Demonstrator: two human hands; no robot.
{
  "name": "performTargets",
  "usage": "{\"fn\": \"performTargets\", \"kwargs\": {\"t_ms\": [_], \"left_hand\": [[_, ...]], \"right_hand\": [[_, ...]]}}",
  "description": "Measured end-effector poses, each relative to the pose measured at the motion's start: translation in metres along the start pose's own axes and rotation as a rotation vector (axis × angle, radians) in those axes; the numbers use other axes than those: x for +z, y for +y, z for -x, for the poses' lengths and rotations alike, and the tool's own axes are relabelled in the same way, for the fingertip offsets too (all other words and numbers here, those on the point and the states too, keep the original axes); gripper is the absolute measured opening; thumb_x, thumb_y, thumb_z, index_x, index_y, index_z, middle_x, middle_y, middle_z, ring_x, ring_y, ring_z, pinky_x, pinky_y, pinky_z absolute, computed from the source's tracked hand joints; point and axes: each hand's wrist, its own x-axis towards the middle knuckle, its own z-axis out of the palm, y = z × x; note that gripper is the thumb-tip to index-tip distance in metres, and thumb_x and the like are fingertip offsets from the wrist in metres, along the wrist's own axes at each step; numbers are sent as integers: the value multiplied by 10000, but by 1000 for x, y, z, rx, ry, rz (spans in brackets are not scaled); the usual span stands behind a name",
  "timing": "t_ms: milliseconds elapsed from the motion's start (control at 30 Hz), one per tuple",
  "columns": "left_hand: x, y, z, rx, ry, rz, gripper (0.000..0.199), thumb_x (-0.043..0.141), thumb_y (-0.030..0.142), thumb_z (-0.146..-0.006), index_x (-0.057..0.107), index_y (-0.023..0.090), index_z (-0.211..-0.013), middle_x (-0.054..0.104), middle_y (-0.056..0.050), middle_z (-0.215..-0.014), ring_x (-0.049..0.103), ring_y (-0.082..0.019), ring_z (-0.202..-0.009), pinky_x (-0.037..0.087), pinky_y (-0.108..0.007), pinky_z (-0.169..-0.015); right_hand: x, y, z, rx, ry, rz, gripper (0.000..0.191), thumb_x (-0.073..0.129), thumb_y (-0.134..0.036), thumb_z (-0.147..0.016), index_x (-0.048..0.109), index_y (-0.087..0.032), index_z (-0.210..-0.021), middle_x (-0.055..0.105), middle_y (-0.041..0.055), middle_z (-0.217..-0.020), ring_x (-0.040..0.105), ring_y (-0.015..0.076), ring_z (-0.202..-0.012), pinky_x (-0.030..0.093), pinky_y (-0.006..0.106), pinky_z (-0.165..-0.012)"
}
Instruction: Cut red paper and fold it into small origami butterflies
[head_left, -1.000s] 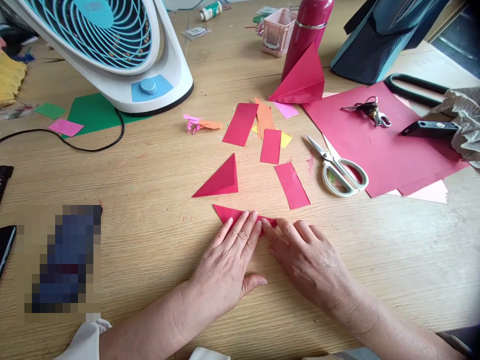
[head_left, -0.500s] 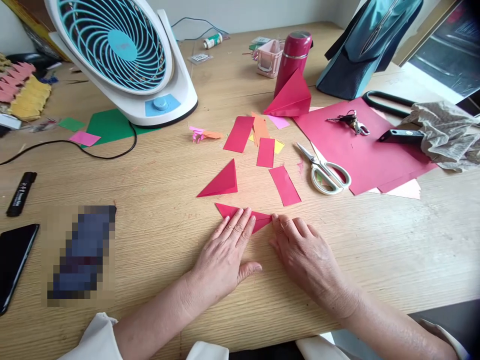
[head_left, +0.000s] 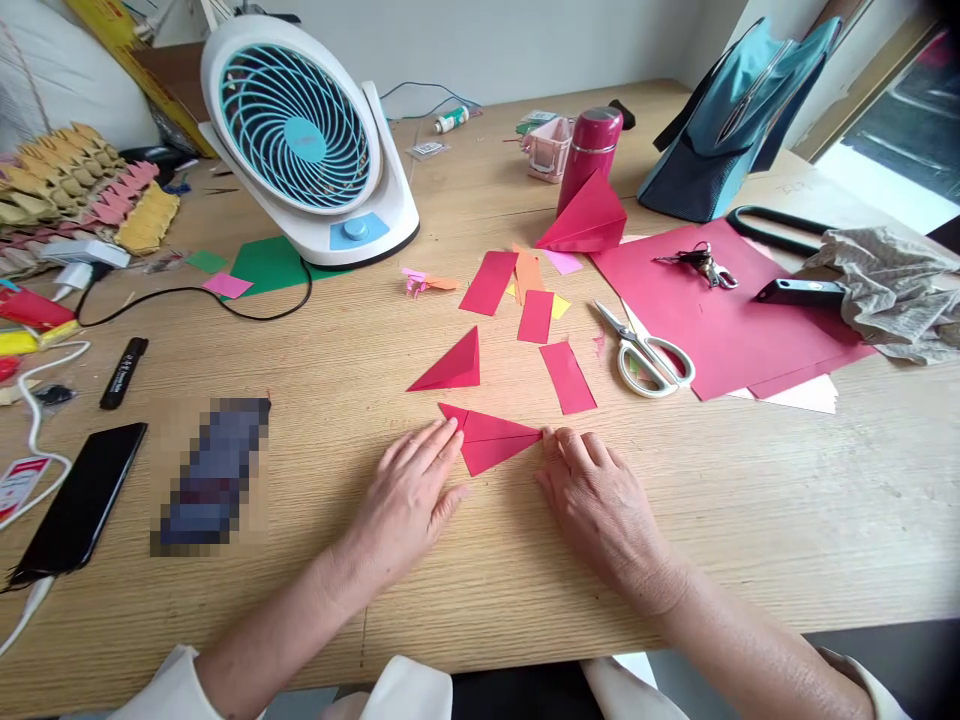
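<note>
A folded red paper (head_left: 496, 437) with crease lines lies flat on the wooden table between my hands. My left hand (head_left: 412, 490) rests with fingers extended and thumb apart, its fingertips on the paper's left edge. At the paper's right tip are the curled, closed fingers of my right hand (head_left: 600, 510); its thumb is mostly hidden underneath. Just beyond lies a red folded triangle (head_left: 454, 362), with a red rectangle (head_left: 568, 378) to its right. Two more red pieces (head_left: 489, 282) (head_left: 535, 316) lie farther back, near orange and yellow scraps.
White-handled scissors (head_left: 651, 358) lie right of the papers, beside large red sheets (head_left: 720, 330) bearing keys (head_left: 701, 264). Behind stand a fan (head_left: 300, 140), a red bottle (head_left: 589, 150) and a blue bag (head_left: 720, 130). A black phone (head_left: 82, 495) and marker (head_left: 124, 373) are at left.
My left hand has slid left along the paper, uncovering its middle. My right hand stays at the right tip. The view has shifted, showing more of the table's left side.
</note>
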Motion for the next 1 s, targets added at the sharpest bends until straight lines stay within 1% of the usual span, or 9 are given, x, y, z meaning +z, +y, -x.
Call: {"fn": "performTargets", "kwargs": {"t_ms": [133, 333, 433, 533, 633, 733, 800, 900, 1000], "left_hand": [[-10, -1, -35, -130, 55, 84, 372, 447, 295, -1014, 557, 142, -1335, 579, -138, -1377, 529, -286, -1231, 430, -458, -1034], [-13, -10, -73, -226, -91, 173, 214, 709, 260, -845, 617, 189, -1024, 562, -97, -1150, 542, -277, -1087, 434, -438, -975], [-18, -12, -82, -272, -195, 175, 208, 748, 261, -792, 559, 202, -856, 578, -54, -1036, 551, -266, -1016, 423, -420, -914], [-23, -8, -85, -278, -267, 241, 215, 727, 224, -795, 526, 208, -867, 610, 7, -873, 585, -215, -882, 394, -383, -874], [-23, -2, -79, -244, -253, 286, 167, 698, 207, -810, 552, 203, -891, 617, 9, -852, 596, -209, -896, 374, -359, -861], [-20, 1, -68, -184, -202, 322, 113, 642, 228, -848, 549, 193, -796, 610, -14, -894, 586, -211, -916, 375, -333, -820], [-20, 2, -63, -158, -199, 422, 92, 593, 214, -871, 537, 199, -801, 608, 4, -836, 581, -177, -810, 378, -290, -733], [-27, 1, -62, -71, -244, 533, 54, 584, 180, -860, 554, 211, -828, 601, 39, -726, 548, -142, -663, 343, -260, -626], [-44, -2, -68, 53, -222, 538, 79, 611, 137, -825, 597, 210, -853, 640, 35, -748, 576, -139, -683, 356, -254, -643]], "right_hand": [[0, 2, 0, 9, -56, -50, 342, 583, -255, -950, 644, -61, -1225, 648, 156, -1072, 551, 264, -878, 517, 376, -697], [-5, 6, -8, 82, -152, -200, 382, 518, -251, -981, 566, -74, -1317, 623, 174, -1147, 571, 272, -925, 541, 381, -703], [-7, 10, -14, 119, -193, -299, 372, 501, -239, -987, 545, -87, -1324, 616, 173, -1149, 578, 264, -960, 550, 364, -758], [-8, 14, -16, 161, -168, -375, 321, 520, -227, -974, 564, -121, -1274, 610, 157, -1135, 591, 247, -984, 553, 339, -805], [-5, 17, -15, 173, -102, -434, 274, 523, -208, -965, 584, -143, -1225, 607, 140, -1127, 602, 240, -996, 548, 342, -835], [-2, 19, -12, 219, -60, -510, 263, 528, -215, -965, 592, -160, -1215, 608, 122, -1122, 623, 225, -974, 544, 330, -804], [-2, 22, -12, 256, -18, -595, 301, 523, -233, -974, 571, -165, -1264, 600, 119, -1151, 640, 207, -954, 541, 321, -787], [-11, 25, -18, 212, 71, -705, 352, 554, -286, -968, 568, -156, -1294, 588, 132, -1211, 616, 225, -1074, 507, 365, -916], [-27, 23, -31, 118, -57, -813, 206, 605, -301, -935, 683, -190, -1090, 656, 68, -1041, 633, 182, -914, 497, 315, -813]]}}
